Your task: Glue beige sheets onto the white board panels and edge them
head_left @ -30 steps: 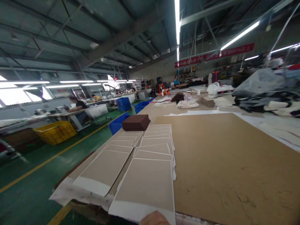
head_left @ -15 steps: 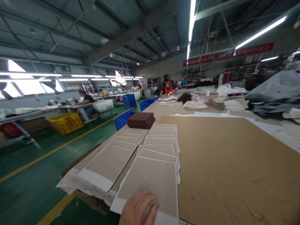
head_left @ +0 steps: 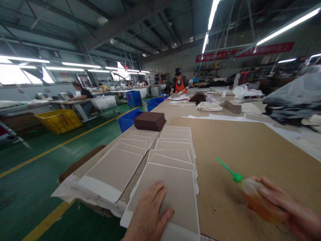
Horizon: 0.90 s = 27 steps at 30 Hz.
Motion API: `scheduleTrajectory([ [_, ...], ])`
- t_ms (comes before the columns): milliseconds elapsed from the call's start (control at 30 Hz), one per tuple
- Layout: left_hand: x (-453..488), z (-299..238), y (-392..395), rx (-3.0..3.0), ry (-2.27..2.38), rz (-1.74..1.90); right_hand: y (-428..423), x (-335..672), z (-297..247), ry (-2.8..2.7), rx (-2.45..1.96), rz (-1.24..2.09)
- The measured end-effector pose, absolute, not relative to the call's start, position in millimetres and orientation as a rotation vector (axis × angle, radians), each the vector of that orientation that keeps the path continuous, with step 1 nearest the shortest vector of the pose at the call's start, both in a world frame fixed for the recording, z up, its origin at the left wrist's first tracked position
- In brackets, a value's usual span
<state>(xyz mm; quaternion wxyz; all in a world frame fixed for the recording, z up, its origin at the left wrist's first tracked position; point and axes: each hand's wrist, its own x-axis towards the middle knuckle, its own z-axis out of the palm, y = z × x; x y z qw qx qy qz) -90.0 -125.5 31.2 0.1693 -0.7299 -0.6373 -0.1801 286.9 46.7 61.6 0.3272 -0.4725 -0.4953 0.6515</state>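
Right fingers (head_left: 272, 188) wrap the bottle (head_left: 260, 205) and left fingers (head_left: 160, 197) lie slightly spread on the panel (head_left: 181, 197) beneath them, so I should press it flat and steady the green nozzle (head_left: 236, 177) beyond the right fingers.

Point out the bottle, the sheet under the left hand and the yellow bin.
Bottle (head_left: 263, 207): head view, on its amber-coloured body.
Sheet (head_left: 178, 190): head view, on its uncovered surface near the middle.
Yellow bin (head_left: 62, 124): head view, on its outer wall.
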Motion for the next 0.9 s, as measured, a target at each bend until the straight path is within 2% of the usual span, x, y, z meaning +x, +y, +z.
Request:
scheduleTrajectory([
  [67,-90,33,-124,-2.110,-1.872,-0.476,54,265,50,-1.169,-1.174,1.964],
  [133,-90,35,-122,-2.149,-1.931,-0.447,56,246,38,-1.044,-1.174,2.046],
  [267,-91,31,-119,-2.177,-1.945,-0.432,51,230,19,-0.950,-1.130,2.015],
  [400,-93,22,-117,-2.167,-1.877,-0.428,44,232,12,-1.118,-1.117,1.935],
  [567,-103,32,-117,-2.183,-1.821,-0.515,36,219,41,-1.107,-1.143,1.800],
  [700,-128,37,-123,-1.937,-1.825,-0.596,35,202,75,-1.035,-1.119,1.815],
  [900,-153,13,-136,-1.729,-1.985,-0.468,38,196,73,-1.030,-0.957,1.933],
])
